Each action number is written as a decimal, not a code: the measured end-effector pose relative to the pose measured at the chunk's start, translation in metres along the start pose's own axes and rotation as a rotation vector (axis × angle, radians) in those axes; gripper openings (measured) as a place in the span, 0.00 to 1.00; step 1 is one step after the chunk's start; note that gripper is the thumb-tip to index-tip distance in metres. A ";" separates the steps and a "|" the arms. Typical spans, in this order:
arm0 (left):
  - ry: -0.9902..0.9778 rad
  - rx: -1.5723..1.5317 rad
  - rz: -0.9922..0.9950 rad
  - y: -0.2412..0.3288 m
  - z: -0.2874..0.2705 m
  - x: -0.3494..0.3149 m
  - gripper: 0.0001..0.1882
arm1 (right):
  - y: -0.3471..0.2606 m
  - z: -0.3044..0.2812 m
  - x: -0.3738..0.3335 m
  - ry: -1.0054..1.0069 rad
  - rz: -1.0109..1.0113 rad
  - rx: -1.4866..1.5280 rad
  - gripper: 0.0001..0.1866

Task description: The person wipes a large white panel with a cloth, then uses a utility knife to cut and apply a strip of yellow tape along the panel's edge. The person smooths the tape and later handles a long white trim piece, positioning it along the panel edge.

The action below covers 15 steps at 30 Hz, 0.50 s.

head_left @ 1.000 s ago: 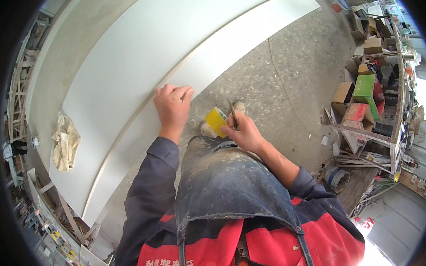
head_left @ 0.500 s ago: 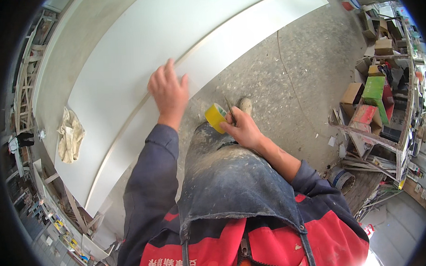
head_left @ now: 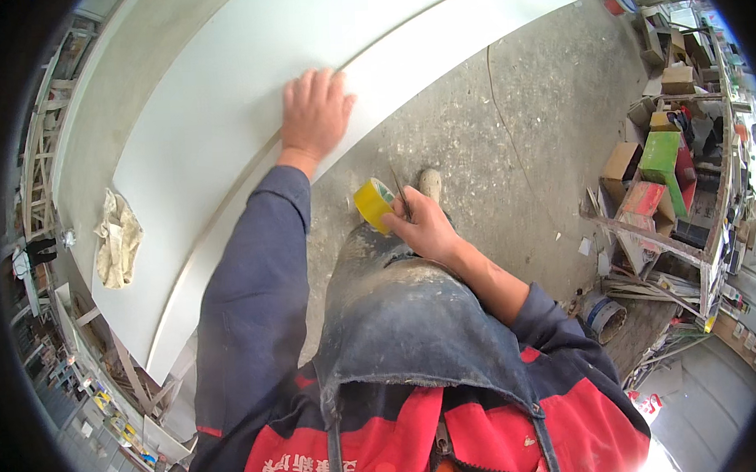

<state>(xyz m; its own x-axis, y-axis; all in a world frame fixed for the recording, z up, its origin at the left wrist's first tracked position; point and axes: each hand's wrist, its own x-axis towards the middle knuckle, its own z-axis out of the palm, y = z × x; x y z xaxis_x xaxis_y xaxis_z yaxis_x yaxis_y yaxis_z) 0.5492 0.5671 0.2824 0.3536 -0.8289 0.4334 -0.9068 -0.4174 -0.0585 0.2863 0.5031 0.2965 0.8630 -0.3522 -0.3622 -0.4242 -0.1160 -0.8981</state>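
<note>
My left hand [head_left: 315, 112] lies palm down across the raised edge of a long, narrow white board [head_left: 437, 52], its fingers stretched forward. Beneath and beyond that board spreads a wide white panel [head_left: 197, 143]. Lower down, over my lap, my right hand [head_left: 426, 227] is closed around a roll of yellow tape [head_left: 371, 204] and a thin dark pointed tool [head_left: 398, 187]. The tool's kind is not clear, since my fingers cover its lower part. A crumpled cream cloth [head_left: 118, 243] rests on the panel's left end.
Cardboard boxes [head_left: 624, 170] and a green box [head_left: 661, 158] crowd a wooden rack [head_left: 648, 239] on the right. A dirty bucket [head_left: 605, 317] stands below it. A thin cord [head_left: 503, 117] crosses the speckled concrete floor [head_left: 467, 139].
My left hand has moved forward along the narrow board and flattened onto it. My right hand, still holding the tape and tool, has shifted slightly left.
</note>
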 end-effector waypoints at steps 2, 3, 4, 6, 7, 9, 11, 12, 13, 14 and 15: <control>0.002 -0.027 0.024 0.015 -0.004 -0.009 0.23 | 0.001 0.001 0.001 0.023 -0.024 -0.003 0.14; 0.007 -0.045 0.032 0.021 -0.006 -0.012 0.23 | 0.002 0.001 0.001 0.033 -0.035 -0.007 0.14; 0.013 -0.064 0.035 0.027 -0.008 -0.018 0.24 | 0.003 0.002 0.001 0.032 -0.025 -0.005 0.14; 0.020 -0.128 0.010 0.038 -0.013 -0.031 0.23 | 0.004 0.004 0.003 0.030 -0.004 -0.004 0.14; 0.045 -0.180 -0.019 0.043 -0.017 -0.038 0.23 | 0.006 0.005 0.005 0.023 -0.004 0.003 0.14; 0.081 -0.287 -0.112 0.059 -0.032 -0.060 0.21 | 0.014 0.005 0.007 0.012 0.011 0.027 0.14; 0.072 -0.377 -0.275 0.077 -0.054 -0.091 0.20 | 0.010 0.000 0.009 -0.014 0.055 0.077 0.15; 0.045 -0.418 -0.376 0.086 -0.064 -0.107 0.20 | 0.010 -0.001 0.009 -0.036 0.080 0.102 0.15; -0.065 -0.648 -0.645 0.094 -0.065 -0.118 0.20 | 0.011 -0.003 0.011 -0.048 0.076 0.090 0.15; -0.168 -0.875 -0.919 0.103 -0.065 -0.128 0.20 | 0.011 -0.004 0.014 -0.066 0.070 0.077 0.15; -0.267 -1.107 -1.192 0.110 -0.062 -0.133 0.20 | 0.012 -0.006 0.017 -0.085 0.063 0.063 0.15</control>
<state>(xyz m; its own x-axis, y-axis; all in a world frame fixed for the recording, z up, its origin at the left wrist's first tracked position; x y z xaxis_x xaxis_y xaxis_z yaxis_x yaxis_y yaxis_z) 0.3877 0.6550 0.2743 0.8491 -0.3410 -0.4035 0.2168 -0.4717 0.8547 0.2942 0.4905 0.2806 0.8562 -0.2768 -0.4362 -0.4629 -0.0362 -0.8857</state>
